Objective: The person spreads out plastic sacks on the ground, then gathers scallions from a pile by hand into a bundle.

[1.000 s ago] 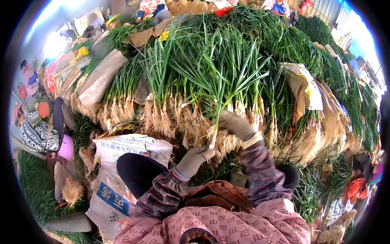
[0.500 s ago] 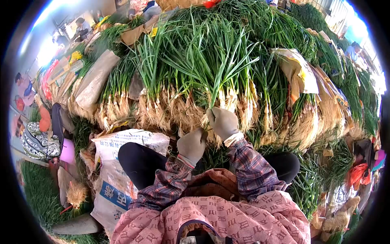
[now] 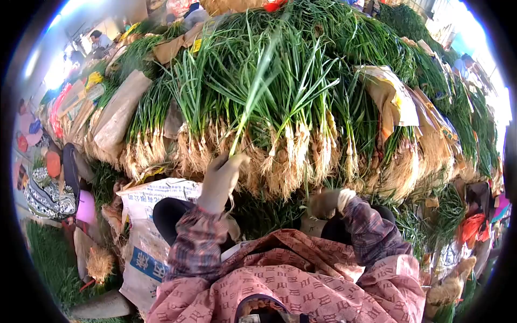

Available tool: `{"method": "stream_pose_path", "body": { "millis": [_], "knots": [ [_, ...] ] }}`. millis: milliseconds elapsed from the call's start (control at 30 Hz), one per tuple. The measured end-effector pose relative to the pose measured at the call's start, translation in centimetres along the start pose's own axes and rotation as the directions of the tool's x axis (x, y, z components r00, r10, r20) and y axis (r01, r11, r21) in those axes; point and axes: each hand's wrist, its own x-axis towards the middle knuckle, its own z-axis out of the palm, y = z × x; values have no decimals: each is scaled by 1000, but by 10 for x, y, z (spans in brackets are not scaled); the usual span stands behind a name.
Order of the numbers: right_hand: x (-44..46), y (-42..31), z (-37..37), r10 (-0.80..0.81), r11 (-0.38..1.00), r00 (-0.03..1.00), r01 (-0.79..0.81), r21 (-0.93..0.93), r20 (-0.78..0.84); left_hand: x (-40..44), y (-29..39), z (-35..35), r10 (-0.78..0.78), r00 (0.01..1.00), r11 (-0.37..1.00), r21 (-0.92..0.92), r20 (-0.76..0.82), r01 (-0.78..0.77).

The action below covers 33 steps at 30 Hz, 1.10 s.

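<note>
My left hand (image 3: 219, 182), in a pale glove, is closed round the lower stem of a green onion (image 3: 247, 110) whose leaves point up and look blurred. Behind it lies a long row of green onions (image 3: 293, 145), roots toward me and leaves away. My right hand (image 3: 325, 204), gloved too, is low near my right knee, smeared by motion. Its fingers are blurred, and whether it holds anything cannot be made out.
A white printed sack (image 3: 141, 247) lies beside my left knee. Brown sacking (image 3: 119, 110) and a pale sack (image 3: 390, 99) rest on the heap. More greens (image 3: 48, 264) lie at the left. People (image 3: 99, 40) sit around the heap's far edges.
My hands have moved apart: the left up and leftward with a green onion now in it, the right down and rightward, away from the row. The onion between them earlier is no longer there.
</note>
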Motion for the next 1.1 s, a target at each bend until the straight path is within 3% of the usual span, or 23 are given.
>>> {"method": "stream_pose_path", "body": {
  "millis": [33,67,100,167,200,300,333,367,433,467,500,567,633,667,700,733,767,800,833,867,933,1033,1100],
  "knots": [
    [-1,-39,-17,35,998,996,-39,45,88,26,-8,13,-35,988,972,224,-153,69],
    [-2,-77,-35,62,994,982,-78,83,177,46,-14,18,-41,999,983,178,-29,45],
    [2,-96,-49,81,987,962,-114,113,262,76,-15,55,-41,997,860,506,-72,72],
    [22,-94,-45,-194,947,937,256,192,-289,135,-84,69,99,994,727,685,-51,-38],
    [31,-95,-42,-292,917,843,381,117,-452,135,-74,68,48,997,712,703,-63,10],
    [19,-68,-48,-184,937,931,263,231,-316,130,-53,55,61,992,767,641,-106,21],
    [22,-62,-50,-74,935,970,148,321,-232,136,-68,48,246,962,738,666,-114,-110],
    [21,-61,-50,95,907,980,-15,420,-172,142,-84,50,224,967,733,675,-122,-85],
    [29,-62,-46,112,897,967,1,442,-230,138,-86,71,181,974,724,689,-132,-41],
    [32,-71,-46,141,866,966,-15,500,-215,151,-113,72,71,997,832,553,-15,-51],
    [33,-75,-44,62,777,968,106,621,-243,140,-121,83,303,952,731,652,-46,-201],
    [28,-78,-48,113,706,982,27,708,-150,143,-134,74,211,976,653,752,-60,-95],
    [17,-72,-58,172,793,979,-70,605,-112,116,-92,53,205,970,670,741,-126,-45],
    [19,-57,-51,152,738,974,2,674,-170,101,-72,42,201,966,675,738,-161,-17],
    [15,-54,-51,165,656,973,16,754,-163,91,-68,32,134,956,906,423,-262,-11],
    [17,-53,-50,69,567,977,129,814,-203,78,-56,20,-7,994,999,40,-105,11],
    [19,-53,-48,-21,460,969,229,858,-247,62,-43,13,-72,993,933,-346,91,99],
    [26,-60,-45,10,360,966,236,902,-257,37,-24,16,-189,970,857,-456,153,239],
    [33,-76,-47,-97,247,952,306,919,-291,26,-29,13,-43,946,818,-532,320,217],
    [37,-95,-49,-133,128,968,229,965,-212,21,-43,11,15,867,606,-694,499,389],
    [51,-107,-47,-277,4,949,155,988,-148,15,-72,18,241,706,208,-746,666,633],
    [61,-119,-29,-72,-149,954,278,949,-290,6,-78,37,356,655,227,-742,666,631],
    [72,-107,-22,54,-127,938,346,930,-341,-4,-70,42,184,781,408,-769,597,492]
  ]
}}
